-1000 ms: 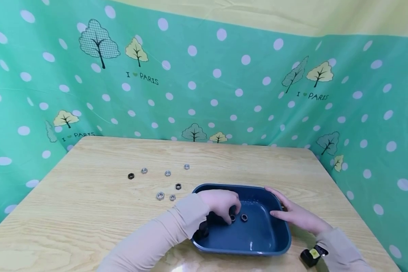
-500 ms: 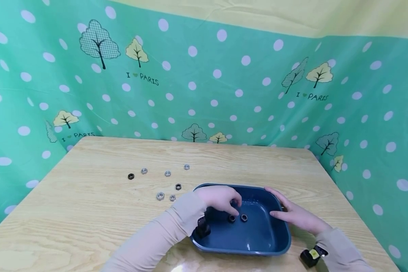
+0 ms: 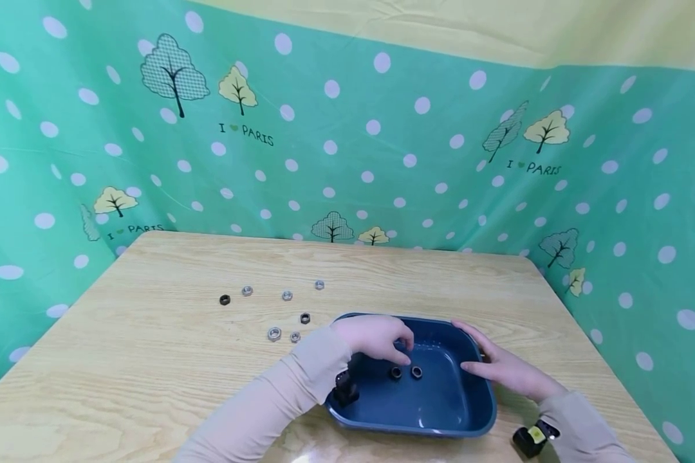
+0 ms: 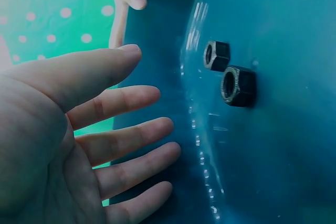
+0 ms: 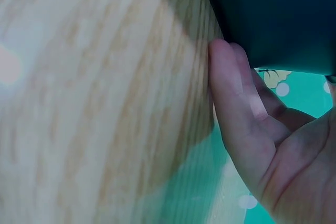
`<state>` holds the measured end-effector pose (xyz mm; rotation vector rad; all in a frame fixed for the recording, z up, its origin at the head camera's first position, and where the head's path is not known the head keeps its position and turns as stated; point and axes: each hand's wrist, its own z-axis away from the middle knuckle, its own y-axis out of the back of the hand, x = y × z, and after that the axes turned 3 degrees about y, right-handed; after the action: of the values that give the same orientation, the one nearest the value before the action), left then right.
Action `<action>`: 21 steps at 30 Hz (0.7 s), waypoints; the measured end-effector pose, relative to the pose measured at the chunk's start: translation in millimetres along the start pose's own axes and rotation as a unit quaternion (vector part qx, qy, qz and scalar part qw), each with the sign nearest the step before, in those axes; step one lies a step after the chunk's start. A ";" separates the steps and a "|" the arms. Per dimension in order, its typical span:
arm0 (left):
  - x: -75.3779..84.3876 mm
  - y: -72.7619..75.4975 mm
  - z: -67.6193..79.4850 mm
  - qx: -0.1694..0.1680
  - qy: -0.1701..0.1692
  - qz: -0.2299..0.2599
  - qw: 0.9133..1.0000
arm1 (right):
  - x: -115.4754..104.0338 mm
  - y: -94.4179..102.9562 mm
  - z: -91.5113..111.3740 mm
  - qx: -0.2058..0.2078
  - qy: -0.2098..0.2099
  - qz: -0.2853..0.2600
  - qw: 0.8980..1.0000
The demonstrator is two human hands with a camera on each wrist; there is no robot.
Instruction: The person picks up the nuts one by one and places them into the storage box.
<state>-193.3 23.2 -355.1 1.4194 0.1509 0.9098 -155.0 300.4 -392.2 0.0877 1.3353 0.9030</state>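
Left hand (image 3: 375, 337) hangs over the bin (image 3: 437, 405), fingers relaxed and spread, forearm (image 3: 269, 397) crossing the left rim; right hand (image 3: 509, 368) holds the right rim, thumb inside, fingers along the outer wall.

Green spotted cloth (image 3: 347, 116) beyond a wood-grain bench (image 3: 121, 360)
On my feed, a yellow band (image 3: 469, 26) spans eleven to two o'clock; I read PARIS lettering (image 3: 258, 135) below printed trees (image 3: 175, 76) at ten and two, the bench running down to six.
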 end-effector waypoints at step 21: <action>11.9 20.0 21.1 0.035 -0.013 0.002 0.999 | -1.1 -1.2 1.4 0.001 -0.001 -0.002 1.000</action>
<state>-181.8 11.8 -328.2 1.4959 0.1616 0.8953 -153.1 299.5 -391.6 0.0875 1.3346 0.8990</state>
